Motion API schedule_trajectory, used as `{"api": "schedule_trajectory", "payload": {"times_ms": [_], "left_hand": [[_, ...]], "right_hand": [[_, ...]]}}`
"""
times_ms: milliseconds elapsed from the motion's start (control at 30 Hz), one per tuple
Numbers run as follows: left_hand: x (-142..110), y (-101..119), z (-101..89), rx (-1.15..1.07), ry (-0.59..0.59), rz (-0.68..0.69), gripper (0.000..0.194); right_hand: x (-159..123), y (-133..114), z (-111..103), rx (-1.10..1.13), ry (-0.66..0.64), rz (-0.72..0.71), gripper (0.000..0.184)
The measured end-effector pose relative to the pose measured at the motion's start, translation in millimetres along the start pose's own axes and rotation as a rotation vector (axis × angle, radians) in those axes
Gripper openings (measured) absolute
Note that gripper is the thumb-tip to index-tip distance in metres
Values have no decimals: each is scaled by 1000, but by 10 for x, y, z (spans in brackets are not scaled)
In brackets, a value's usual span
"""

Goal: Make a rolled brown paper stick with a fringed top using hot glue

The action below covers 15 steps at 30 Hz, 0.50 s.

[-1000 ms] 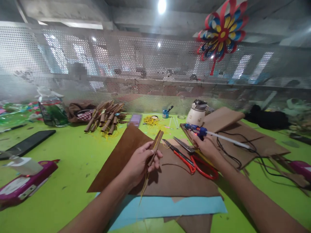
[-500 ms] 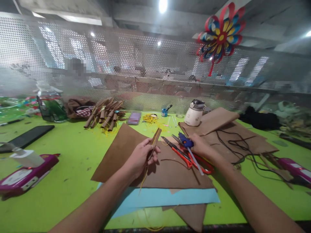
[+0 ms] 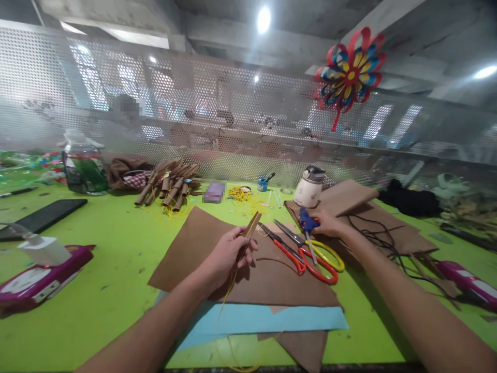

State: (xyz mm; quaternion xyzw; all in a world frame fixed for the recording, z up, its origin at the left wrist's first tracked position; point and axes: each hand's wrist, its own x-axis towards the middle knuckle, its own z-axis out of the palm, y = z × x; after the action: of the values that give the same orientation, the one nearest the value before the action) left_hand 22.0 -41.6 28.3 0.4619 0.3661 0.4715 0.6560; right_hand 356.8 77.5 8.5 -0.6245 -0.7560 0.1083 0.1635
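Observation:
My left hand (image 3: 231, 252) is closed around a narrow rolled brown paper piece (image 3: 252, 226), which tilts up to the right. Yellow string (image 3: 230, 291) runs along the roll and hangs below the fingers. My right hand (image 3: 325, 224) grips a blue hot glue gun (image 3: 308, 220) over the table behind the scissors; its clear glue stick (image 3: 310, 246) points toward me. Scissors with red and yellow handles (image 3: 318, 272) lie between the hands on a large brown paper sheet (image 3: 186, 256). Under that sheet a light blue paper strip (image 3: 272, 318) sticks out.
Several brown paper rolls (image 3: 171, 186) are piled at back left beside a green bottle (image 3: 83, 166). A cream flask (image 3: 308, 189) stands behind my right hand. Black cord (image 3: 375, 233) crosses brown paper on the right. A purple power strip (image 3: 46, 285) and black phone (image 3: 42, 217) lie left.
My right hand has turned the glue gun so its glue stick, earlier pointing right, now points toward me over the scissors. My left hand keeps the paper roll in nearly the same place.

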Motion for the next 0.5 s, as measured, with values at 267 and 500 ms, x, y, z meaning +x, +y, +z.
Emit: {"api": "schedule_trajectory", "payload": {"times_ms": [267,500], "left_hand": [[61,-90,-69,21,-39,-40,17],[79,-111,-88,28,-14,-4,22]], "right_hand": [[158,17,19,-36,-47,13,32],[295,-125,-1,-52,-5,-4,33]]}}
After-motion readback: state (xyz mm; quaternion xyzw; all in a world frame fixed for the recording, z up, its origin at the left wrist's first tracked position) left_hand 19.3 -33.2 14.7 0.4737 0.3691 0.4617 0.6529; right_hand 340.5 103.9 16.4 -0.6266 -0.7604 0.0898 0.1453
